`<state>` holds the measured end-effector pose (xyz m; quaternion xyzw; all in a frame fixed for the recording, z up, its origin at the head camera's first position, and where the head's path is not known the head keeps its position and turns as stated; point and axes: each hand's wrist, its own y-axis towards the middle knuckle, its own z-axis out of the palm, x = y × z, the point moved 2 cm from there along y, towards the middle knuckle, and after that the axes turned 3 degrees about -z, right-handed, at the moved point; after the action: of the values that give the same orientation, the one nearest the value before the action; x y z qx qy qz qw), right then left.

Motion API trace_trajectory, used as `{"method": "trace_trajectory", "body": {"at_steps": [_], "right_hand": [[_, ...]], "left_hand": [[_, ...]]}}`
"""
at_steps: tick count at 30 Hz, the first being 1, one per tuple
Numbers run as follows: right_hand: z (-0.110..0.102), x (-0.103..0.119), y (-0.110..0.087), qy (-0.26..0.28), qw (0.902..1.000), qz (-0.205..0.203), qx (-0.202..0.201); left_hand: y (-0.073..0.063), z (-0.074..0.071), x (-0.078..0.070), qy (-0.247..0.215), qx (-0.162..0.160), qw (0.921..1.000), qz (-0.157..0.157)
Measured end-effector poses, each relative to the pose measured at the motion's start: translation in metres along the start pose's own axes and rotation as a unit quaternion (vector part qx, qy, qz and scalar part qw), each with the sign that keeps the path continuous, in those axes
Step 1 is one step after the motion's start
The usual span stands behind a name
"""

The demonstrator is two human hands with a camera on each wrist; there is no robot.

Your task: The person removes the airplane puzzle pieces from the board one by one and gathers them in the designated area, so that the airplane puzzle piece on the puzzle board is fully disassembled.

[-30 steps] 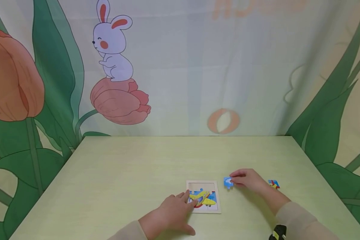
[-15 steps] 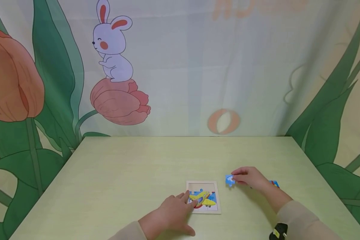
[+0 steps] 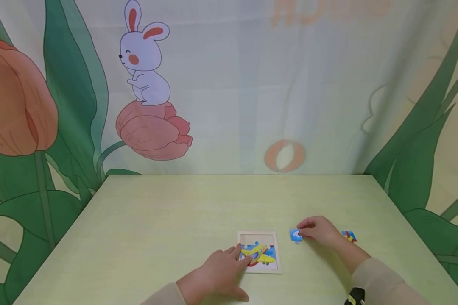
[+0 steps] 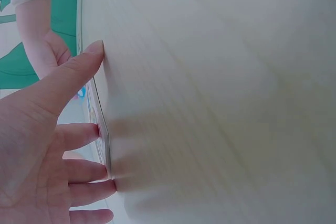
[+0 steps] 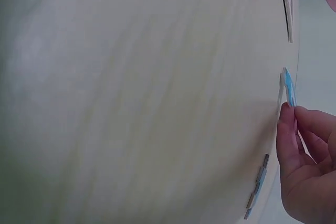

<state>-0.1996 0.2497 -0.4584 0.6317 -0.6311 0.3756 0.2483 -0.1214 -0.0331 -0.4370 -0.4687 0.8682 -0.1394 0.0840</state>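
In the head view, a wooden jigsaw tray (image 3: 279, 256) lies on the table, its lower part filled with pieces of a yellow airplane picture and its upper part bare wood. My left hand (image 3: 222, 270) rests with extended fingers on the tray's left side. To the right of the tray, my right hand (image 3: 320, 231) pinches a blue jigsaw piece (image 3: 295, 235) with a white cloud between thumb and fingertips. The right wrist view shows this jigsaw piece (image 5: 289, 88) edge-on, held just above or at the table; contact is unclear.
Another blue, red and yellow jigsaw piece (image 3: 349, 236) lies on the table, partly behind my right forearm. Behind the table's back edge hangs a curtain (image 3: 221, 84) printed with a rabbit and tulips. A black device (image 3: 355, 296) sits by the right sleeve.
My right hand has shifted slightly to the right with the jigsaw piece, rising a little and then coming back down. The left hand and tray have stayed in place.
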Motion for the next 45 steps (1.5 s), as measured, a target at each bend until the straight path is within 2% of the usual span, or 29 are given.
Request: {"method": "trace_trajectory", "body": {"at_steps": [11, 15, 21, 26, 31, 39, 45], "right_hand": [[-0.001, 0.002, -0.002, -0.108, 0.992, -0.062, -0.019], [-0.002, 0.001, -0.003, -0.122, 0.9891, -0.079, -0.023], [-0.003, 0.001, -0.005, -0.129, 0.9887, -0.073, -0.026], [-0.008, 0.005, -0.009, -0.11, 0.9909, -0.067, -0.041], [-0.014, 0.009, -0.012, -0.053, 0.9957, -0.061, -0.045], [0.003, 0.013, -0.01, -0.014, 0.9981, -0.06, -0.01], [0.025, 0.027, -0.013, 0.004, 0.9941, -0.1, 0.043]], "left_hand": [[-0.002, 0.003, -0.001, -0.011, -0.004, 0.9999, 0.003], [-0.001, 0.003, -0.001, -0.01, 0.004, 0.9999, 0.005], [0.002, 0.004, -0.001, -0.008, 0.008, 0.9999, 0.006], [0.002, 0.003, -0.001, -0.009, 0.014, 0.9999, 0.004], [0.001, 0.003, 0.0, -0.008, 0.012, 0.9999, 0.001], [0.003, 0.003, 0.0, -0.017, 0.01, 0.9998, -0.006], [0.005, 0.001, -0.002, -0.005, 0.0, 1.0, -0.007]]}}
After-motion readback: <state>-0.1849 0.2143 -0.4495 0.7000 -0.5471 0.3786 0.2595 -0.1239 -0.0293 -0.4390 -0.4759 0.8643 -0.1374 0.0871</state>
